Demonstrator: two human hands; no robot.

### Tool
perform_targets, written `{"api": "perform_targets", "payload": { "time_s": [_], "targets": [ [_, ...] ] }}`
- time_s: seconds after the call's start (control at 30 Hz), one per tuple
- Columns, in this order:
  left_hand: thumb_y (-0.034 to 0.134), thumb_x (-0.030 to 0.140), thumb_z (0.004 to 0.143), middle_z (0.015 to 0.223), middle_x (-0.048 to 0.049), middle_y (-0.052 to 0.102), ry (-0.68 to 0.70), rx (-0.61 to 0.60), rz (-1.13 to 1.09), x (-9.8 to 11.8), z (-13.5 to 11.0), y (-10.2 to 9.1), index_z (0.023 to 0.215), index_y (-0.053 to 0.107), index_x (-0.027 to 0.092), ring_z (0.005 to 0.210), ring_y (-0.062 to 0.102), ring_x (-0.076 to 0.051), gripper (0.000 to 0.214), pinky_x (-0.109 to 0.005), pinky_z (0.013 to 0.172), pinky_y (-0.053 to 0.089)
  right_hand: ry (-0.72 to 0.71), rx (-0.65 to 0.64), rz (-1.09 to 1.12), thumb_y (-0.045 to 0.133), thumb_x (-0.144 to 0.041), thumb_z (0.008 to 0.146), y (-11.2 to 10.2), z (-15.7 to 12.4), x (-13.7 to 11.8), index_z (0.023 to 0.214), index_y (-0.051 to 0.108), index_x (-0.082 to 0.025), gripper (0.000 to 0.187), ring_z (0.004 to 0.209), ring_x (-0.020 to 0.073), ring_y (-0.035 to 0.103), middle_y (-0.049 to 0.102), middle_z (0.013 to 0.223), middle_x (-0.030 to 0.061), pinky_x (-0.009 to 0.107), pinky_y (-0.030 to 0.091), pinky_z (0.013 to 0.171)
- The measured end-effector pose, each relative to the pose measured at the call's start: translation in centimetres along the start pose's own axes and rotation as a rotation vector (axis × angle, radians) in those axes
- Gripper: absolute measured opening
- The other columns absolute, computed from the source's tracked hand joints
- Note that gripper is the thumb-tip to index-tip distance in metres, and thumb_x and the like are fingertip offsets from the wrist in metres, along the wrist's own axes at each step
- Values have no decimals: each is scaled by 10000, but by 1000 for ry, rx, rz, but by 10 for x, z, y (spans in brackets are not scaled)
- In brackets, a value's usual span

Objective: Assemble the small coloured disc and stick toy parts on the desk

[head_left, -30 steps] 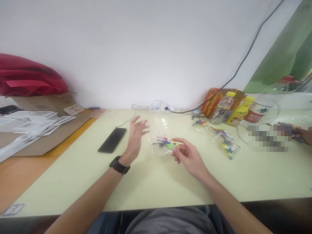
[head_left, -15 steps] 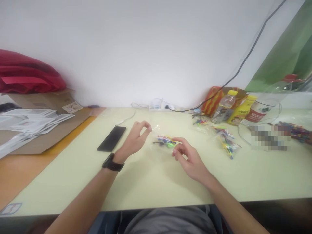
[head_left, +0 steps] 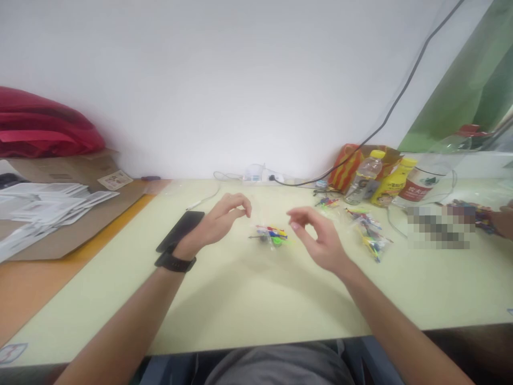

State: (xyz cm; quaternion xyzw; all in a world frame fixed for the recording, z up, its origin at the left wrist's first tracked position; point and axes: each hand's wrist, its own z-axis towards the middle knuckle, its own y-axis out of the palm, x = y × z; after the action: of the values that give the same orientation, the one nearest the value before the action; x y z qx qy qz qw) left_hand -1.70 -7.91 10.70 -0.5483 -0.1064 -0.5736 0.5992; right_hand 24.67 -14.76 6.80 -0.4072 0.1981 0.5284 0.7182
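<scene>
A clear plastic bag with small colourful plastic pieces (head_left: 272, 234) lies on the pale table between my hands. My left hand (head_left: 218, 219) hovers to its left, fingers curved and thumb a little apart, with nothing visible in them. To the bag's right my right hand (head_left: 320, 240) is raised, its thumb and bent fingers apart and holding nothing I can see. A black wristband (head_left: 175, 261) is on my left wrist. Just behind that wrist lies a black phone (head_left: 180, 231), partly covered by it.
More bags of colourful pieces (head_left: 372, 240) lie to the right, before a clear bottle (head_left: 364, 179), a yellow bottle (head_left: 393, 184) and a large jug (head_left: 420, 184). Another person's hand (head_left: 504, 220) touches a colourful pile. White frames (head_left: 52, 206) lie on cardboard at left.
My hands have moved apart, away from the bag; the right one has lifted off the pieces. Another person's hand has come in at the right edge.
</scene>
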Motion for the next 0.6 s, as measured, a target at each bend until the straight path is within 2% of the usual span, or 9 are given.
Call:
{"api": "perform_targets", "payload": {
  "time_s": [0.07,0.13,0.17,0.23,0.3,0.37,0.5,0.6],
  "targets": [
    [527,233,900,886,-39,677,64,-105,83,15,13,-6,772,701,233,946,566,-264,216,-371,938,394,-82,-44,14,610,-260,929,-11,30,2,1220,630,-254,291,1043,240,637,678,1185,88,387,521,911],
    [540,203,876,843,-34,680,124,-196,131,30,27,-10,731,699,224,903,590,-249,216,-362,894,417,-128,-181,29,675,-229,858,-20,59,4,1360,565,-294,518,1271,265,551,582,1425,78,418,487,1027],
    [538,196,870,833,-33,681,138,-237,142,37,34,-12,722,703,219,875,598,-241,223,-359,863,425,-144,-287,35,700,-218,829,-23,72,4,1383,555,-310,580,1346,270,502,546,1481,66,429,462,1072],
    [545,194,854,757,-31,676,107,-343,158,46,47,-15,736,739,213,749,590,-215,227,-343,730,423,-187,-429,66,711,-201,808,-26,94,3,1312,620,-289,520,1345,266,513,603,1417,55,438,423,1116],
    [568,195,830,684,-24,652,110,-403,189,48,57,-18,734,764,208,647,543,-181,218,-323,627,377,-205,-504,111,703,-190,811,-28,108,3,1198,684,-244,390,1224,252,600,687,1264,54,428,434,1100],
    [584,177,803,654,-15,640,137,-428,214,45,63,-22,721,764,208,609,508,-161,200,-314,595,344,-185,-570,129,708,-190,811,-29,115,3,1097,720,-216,287,1091,237,657,732,1125,47,402,479,1035],
    [600,101,716,730,-31,694,153,-422,144,29,68,-32,713,750,199,682,563,-192,179,-341,675,388,-127,-693,5,730,-225,816,-33,119,3,925,772,-209,118,967,226,686,769,991,30,368,507,957],
    [671,106,652,940,-88,734,93,-338,-139,15,68,-35,799,768,192,925,636,-307,196,-409,815,456,-139,-635,-38,722,-243,834,-34,123,0,870,781,-211,76,943,220,689,776,949,20,362,502,944]
  ]
}}
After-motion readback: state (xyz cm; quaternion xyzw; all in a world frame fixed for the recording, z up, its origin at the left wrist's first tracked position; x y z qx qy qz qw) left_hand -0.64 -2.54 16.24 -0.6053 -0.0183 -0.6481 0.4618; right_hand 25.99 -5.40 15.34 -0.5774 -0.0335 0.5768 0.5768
